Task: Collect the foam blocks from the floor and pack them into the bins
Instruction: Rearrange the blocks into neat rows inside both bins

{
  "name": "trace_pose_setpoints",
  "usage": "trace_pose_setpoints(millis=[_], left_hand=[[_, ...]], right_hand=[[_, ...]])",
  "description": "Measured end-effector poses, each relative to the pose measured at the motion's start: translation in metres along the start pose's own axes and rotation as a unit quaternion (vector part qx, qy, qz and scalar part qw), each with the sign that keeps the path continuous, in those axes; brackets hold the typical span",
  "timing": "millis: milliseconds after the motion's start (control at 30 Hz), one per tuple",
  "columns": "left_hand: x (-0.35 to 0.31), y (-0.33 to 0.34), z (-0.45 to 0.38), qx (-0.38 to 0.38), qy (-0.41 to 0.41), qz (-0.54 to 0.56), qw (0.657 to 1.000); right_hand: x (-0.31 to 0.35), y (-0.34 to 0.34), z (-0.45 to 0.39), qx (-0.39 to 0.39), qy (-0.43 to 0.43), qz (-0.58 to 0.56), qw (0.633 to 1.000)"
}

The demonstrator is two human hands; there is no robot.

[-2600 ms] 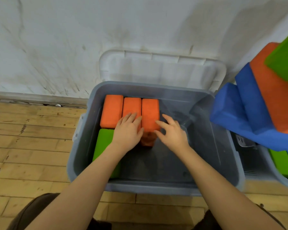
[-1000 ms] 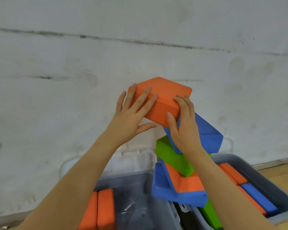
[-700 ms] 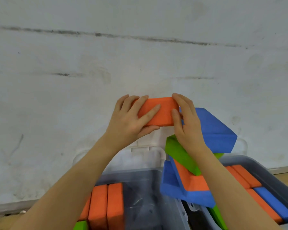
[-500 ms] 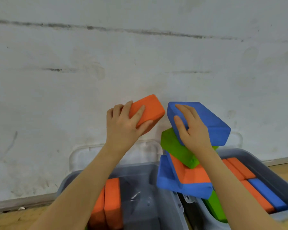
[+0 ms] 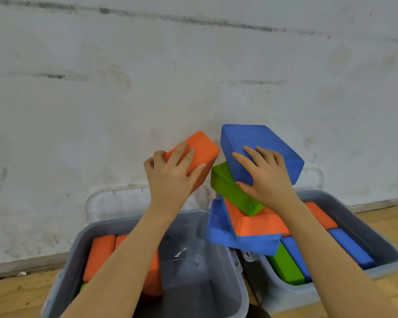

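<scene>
Left hand point(image 5: 170, 177): fingers curled over the top of an orange block point(image 5: 197, 154), thumb under its lower edge; the block is gripped, raised and tilted above the left bin point(image 5: 202, 278).

Right hand point(image 5: 265, 177): fingers spread and bent over the near face of a blue block point(image 5: 264, 143), thumb against its lower edge, holding it.

Blue block: topmost of a leaning pile.

Green block point(image 5: 230, 189): directly beneath the right thumb, touching the blue block.

Pile below the right wrist: a second orange block point(image 5: 257, 222), then a lower blue block point(image 5: 228, 235), overhanging the gap between the bins.

Left bin: orange blocks standing in a row point(image 5: 99, 253), under the left forearm.

Right bin point(image 5: 375, 239): blue, orange and green blocks lying inside.

Behind both hands: white scuffed wall point(image 5: 147, 88).
</scene>
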State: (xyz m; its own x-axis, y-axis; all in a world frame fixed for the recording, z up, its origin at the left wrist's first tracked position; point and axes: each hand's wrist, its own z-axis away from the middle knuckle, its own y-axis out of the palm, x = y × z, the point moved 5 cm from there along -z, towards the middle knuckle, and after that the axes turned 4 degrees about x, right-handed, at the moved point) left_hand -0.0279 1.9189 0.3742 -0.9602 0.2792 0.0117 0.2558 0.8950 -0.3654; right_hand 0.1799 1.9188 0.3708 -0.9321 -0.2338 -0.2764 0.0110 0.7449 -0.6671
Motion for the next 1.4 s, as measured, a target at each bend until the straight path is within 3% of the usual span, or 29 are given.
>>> trace_pose_setpoints(millis=[267,500,700,900,1000,1133,1400], left_hand=[[0.050,-0.042,0.002,-0.025,-0.090,-0.040,0.995],[0.123,-0.078,0.035,-0.020,-0.147,-0.099,0.984],[0.169,-0.083,0.097,0.043,-0.218,-0.122,0.967],[0.196,-0.061,0.159,0.170,-0.282,-0.123,0.936],[0.198,-0.049,0.162,0.220,-0.289,-0.116,0.925],[0.193,-0.036,0.159,0.257,-0.197,-0.123,0.938],[0.186,-0.033,0.163,0.298,-0.094,-0.120,0.942]], right_hand=[[0.066,-0.047,-0.040,-0.187,-0.039,-0.072,0.979],[0.149,-0.047,-0.074,-0.205,-0.064,-0.108,0.971],[0.216,-0.003,-0.065,-0.090,-0.063,-0.212,0.971],[0.264,0.064,-0.028,0.092,0.035,-0.319,0.943],[0.275,0.082,-0.018,0.145,0.065,-0.305,0.939],[0.274,0.093,-0.022,0.213,0.062,-0.274,0.936],[0.270,0.102,-0.006,0.340,-0.073,-0.311,0.884]])
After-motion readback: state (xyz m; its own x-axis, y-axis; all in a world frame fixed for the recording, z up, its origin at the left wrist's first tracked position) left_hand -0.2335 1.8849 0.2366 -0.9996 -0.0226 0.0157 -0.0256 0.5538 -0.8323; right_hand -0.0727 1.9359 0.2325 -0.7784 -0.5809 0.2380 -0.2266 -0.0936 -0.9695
